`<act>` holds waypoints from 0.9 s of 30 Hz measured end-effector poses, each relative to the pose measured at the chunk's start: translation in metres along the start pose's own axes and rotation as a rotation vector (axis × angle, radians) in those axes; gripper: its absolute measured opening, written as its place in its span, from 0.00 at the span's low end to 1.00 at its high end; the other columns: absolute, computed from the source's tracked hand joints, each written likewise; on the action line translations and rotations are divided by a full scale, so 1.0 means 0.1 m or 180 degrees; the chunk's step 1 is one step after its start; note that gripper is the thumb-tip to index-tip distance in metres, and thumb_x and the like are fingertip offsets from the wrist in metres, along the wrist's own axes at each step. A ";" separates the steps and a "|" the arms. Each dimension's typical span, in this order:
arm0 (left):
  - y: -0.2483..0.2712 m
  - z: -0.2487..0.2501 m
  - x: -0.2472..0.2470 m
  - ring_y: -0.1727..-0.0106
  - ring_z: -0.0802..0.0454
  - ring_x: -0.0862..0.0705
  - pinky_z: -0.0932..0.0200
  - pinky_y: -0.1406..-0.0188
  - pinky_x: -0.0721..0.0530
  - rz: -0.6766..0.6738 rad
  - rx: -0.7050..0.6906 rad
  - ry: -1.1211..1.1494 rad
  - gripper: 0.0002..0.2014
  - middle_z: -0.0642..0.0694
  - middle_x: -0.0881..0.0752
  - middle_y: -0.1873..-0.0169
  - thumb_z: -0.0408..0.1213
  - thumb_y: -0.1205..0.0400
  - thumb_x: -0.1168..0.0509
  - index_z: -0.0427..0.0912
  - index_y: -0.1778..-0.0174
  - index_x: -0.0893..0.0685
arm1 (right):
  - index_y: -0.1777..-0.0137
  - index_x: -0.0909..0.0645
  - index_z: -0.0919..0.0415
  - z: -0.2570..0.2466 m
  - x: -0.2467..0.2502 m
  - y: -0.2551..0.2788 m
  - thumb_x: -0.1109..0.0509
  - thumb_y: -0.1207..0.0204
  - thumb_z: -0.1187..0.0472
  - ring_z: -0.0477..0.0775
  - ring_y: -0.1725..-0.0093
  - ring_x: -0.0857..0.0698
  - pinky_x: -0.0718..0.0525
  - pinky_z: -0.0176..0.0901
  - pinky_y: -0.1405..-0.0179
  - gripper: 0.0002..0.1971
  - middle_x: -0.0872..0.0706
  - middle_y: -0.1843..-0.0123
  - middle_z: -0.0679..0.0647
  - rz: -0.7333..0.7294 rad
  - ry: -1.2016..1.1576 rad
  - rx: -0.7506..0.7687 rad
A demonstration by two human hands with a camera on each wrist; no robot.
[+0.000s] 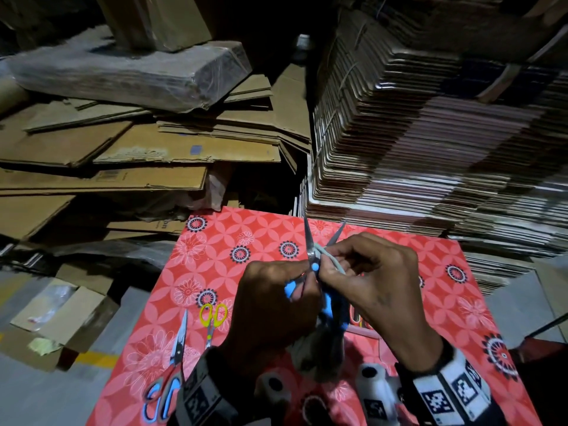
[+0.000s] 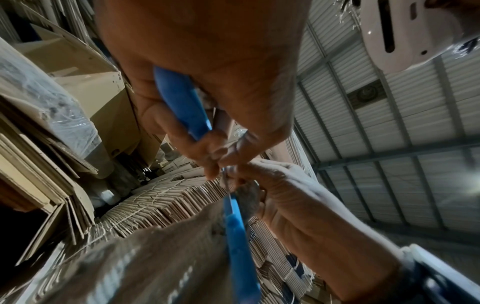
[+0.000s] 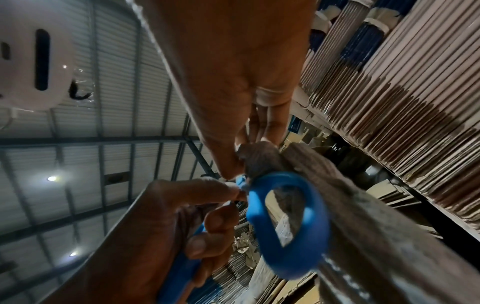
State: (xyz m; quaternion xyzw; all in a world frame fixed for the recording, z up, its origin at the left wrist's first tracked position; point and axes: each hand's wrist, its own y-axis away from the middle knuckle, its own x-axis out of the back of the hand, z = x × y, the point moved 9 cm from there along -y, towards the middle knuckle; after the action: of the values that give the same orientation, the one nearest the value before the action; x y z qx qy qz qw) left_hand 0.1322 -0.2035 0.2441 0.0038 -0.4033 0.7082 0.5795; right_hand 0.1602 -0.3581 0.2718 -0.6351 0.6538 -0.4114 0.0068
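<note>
— What has your left hand got?

— My left hand is curled round one handle of the blue scissors, thumb and fingers closed on it. The scissors are lifted off the counter between my two hands, blades spread and pointing up and away from me.

— And the right one?

— My right hand pinches a grey cloth between thumb and fingertips, right at the pivot where the blades cross. A strip of it loops round that joint, and the rest hangs down below my wrists. The second handle loop is free, just under my right palm, with the cloth running behind it.

— So the hands are close together?

— Fingertips nearly touching, the pivot between them.

— What is under you?

— A counter with a red flowered cover. To the left of my left wrist lie yellow scissors, shut, tips toward me. Further left are grey-and-blue scissors, also shut, handles nearest me. Both are apart from my hands.

— Beyond that?

— Flattened cartons piled at the far left, and a tall bundled cardboard stack at the far right, against the counter's back edge.
</note>
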 end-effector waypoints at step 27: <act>0.01 0.02 -0.04 0.77 0.55 0.31 0.53 0.76 0.28 -0.0222 -0.0253 0.0025 0.19 0.57 0.34 0.76 0.29 0.21 0.31 0.50 0.72 0.31 | 0.65 0.09 0.58 0.15 -0.11 -0.06 0.16 0.30 0.70 0.38 0.72 0.18 0.19 0.33 0.70 0.08 0.12 0.70 0.48 -0.0356 -0.0509 -0.0435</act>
State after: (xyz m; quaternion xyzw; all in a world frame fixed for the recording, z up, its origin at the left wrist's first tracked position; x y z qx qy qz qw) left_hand 0.1317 -0.2085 0.2429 -0.0079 -0.4285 0.6710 0.6051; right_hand 0.1754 -0.3560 0.2602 -0.7003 0.6412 -0.3136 -0.0073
